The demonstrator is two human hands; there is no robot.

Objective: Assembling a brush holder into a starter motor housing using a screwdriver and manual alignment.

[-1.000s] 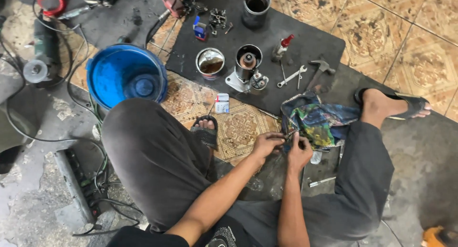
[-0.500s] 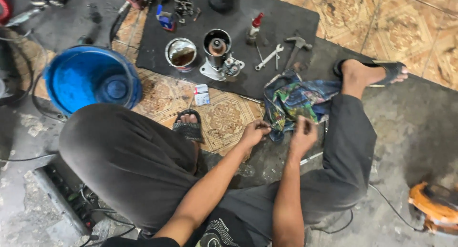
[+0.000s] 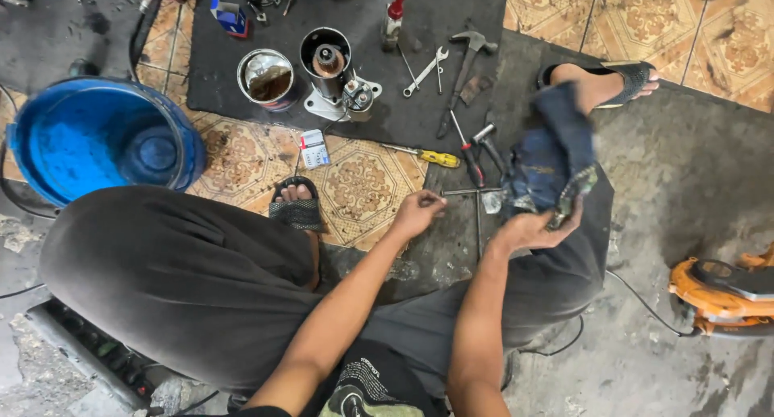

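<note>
Dark blue rag (image 3: 552, 155) is lifted off the floor, bunched in my right hand (image 3: 532, 228), which grips its near edge, palm up; it hangs just over my right knee. Left hand (image 3: 418, 213) is just left of it, fingers pinched on the near end of a thin metal rod (image 3: 472, 192) lying on the floor between the two hands. Can't tell if it's actually gripped or only touched. Yellow-handled screwdriver (image 3: 427, 154) and red-handled pliers (image 3: 476, 155) lie just beyond. On the black mat (image 3: 459, 6) further off: open tin can (image 3: 267, 78) with brown liquid, and beside it a metal cylinder housing (image 3: 329, 62) with a copper-coloured part inside. Blue bucket (image 3: 97, 139) far left; inside looks bare apart from a round blue shape at the bottom
</note>
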